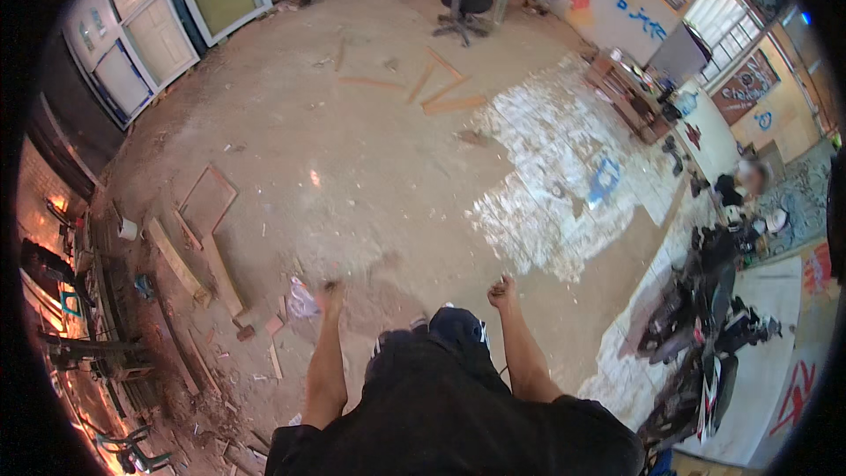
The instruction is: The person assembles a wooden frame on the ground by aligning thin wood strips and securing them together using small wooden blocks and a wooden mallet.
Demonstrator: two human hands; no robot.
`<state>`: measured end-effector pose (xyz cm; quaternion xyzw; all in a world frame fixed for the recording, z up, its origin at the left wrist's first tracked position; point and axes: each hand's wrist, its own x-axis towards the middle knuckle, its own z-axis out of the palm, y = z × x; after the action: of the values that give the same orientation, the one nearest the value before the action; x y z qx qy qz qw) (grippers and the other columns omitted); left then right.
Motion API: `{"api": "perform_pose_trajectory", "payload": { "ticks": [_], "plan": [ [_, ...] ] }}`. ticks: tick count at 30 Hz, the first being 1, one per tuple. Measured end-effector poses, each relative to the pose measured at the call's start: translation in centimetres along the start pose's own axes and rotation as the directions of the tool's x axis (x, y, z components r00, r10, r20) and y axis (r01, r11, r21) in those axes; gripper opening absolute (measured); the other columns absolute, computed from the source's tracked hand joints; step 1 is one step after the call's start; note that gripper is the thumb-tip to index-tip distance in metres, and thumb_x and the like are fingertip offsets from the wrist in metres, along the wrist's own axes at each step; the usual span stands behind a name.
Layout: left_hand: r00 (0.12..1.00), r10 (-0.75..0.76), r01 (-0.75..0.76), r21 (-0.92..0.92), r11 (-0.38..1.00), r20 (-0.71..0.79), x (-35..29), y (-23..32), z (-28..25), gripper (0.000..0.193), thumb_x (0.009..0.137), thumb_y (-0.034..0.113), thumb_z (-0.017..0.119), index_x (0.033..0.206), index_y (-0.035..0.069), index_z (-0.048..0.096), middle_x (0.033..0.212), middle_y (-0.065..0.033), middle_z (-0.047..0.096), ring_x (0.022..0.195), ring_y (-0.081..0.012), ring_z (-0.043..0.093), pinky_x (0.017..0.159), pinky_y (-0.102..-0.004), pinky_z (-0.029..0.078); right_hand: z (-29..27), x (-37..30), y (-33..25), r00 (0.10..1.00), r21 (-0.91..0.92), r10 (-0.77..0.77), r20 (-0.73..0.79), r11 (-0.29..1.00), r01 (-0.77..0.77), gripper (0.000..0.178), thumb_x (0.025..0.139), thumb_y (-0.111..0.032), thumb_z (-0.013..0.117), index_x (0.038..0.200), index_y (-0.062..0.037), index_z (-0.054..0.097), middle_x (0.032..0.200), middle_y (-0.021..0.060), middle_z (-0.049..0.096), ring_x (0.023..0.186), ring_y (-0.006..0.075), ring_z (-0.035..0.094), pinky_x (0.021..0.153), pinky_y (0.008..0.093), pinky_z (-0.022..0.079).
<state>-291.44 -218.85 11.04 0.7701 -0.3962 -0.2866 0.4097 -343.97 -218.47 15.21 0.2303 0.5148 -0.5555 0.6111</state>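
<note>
Both my arms reach forward over the dusty floor, one on each side of my dark shirt. My left hand (331, 295) is closed, with a dark patch at its fingertips; anything inside is too small to make out. Just left of it lies a crumpled whitish plastic bag (304, 298). My right hand (502, 292) is curled into a fist above the floor, near the edge of a white patch (546, 238), and whatever it may grip is hidden. Neither hand touches the wooden boards (220, 273) farther left.
Wood strips (454, 106) and a swivel chair (462, 4) are ahead. Door panels (154, 31) lean at the far left. Motorcycles (705, 317) stand on the right, with a person (745, 183) beyond. Scrap and a white bucket (128, 229) line the left side.
</note>
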Motion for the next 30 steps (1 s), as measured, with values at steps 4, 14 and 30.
{"api": "perform_pose_trajectory", "payload": {
  "ticks": [4, 14, 30],
  "plan": [
    [0.975, 0.066, -0.035, -0.145, 0.989, 0.21, 9.2, 24.4, 7.6, 0.023, 0.086, 0.021, 0.081, 0.093, 0.0, 0.076, 0.086, -0.0059, 0.076, 0.081, -0.012, 0.068, 0.075, -0.0291, 0.053, 0.9, 2.9, -4.2, 0.98, 0.007, -0.072, 0.188, 0.997, 0.072, 0.016, 0.092, -0.03, 0.067, 0.086, -0.0161, 0.062, 0.066, 0.0021, 0.059, 0.056, 0.0168, 0.055, 0.053, 0.0297, 0.045],
    [0.76, -0.046, 0.59, -0.659, 0.467, 0.648, 19.8, 36.9, 21.1, 0.033, 0.1, 0.031, 0.067, 0.116, 0.002, 0.065, 0.105, -0.0087, 0.068, 0.102, -0.0229, 0.069, 0.096, -0.0428, 0.057, 30.0, 18.4, -11.8, 0.803, -0.09, 0.094, 0.588, 0.995, -0.051, 0.016, 0.097, -0.035, 0.063, 0.1, -0.0202, 0.065, 0.083, 0.004, 0.064, 0.07, 0.0215, 0.059, 0.065, 0.0393, 0.048],
    [0.934, -0.331, 0.329, -0.674, 0.661, 0.132, 43.7, 45.7, 20.2, 0.026, 0.094, 0.011, 0.072, 0.114, -0.005, 0.068, 0.099, -0.0083, 0.073, 0.087, -0.0143, 0.069, 0.08, -0.0276, 0.055, 82.8, 19.0, -5.3, 0.487, -0.656, 0.631, 0.604, 0.74, -0.147, 0.024, 0.1, -0.032, 0.061, 0.107, -0.011, 0.067, 0.088, 0.0044, 0.062, 0.086, 0.0233, 0.062, 0.084, 0.043, 0.053]
  ]
}}
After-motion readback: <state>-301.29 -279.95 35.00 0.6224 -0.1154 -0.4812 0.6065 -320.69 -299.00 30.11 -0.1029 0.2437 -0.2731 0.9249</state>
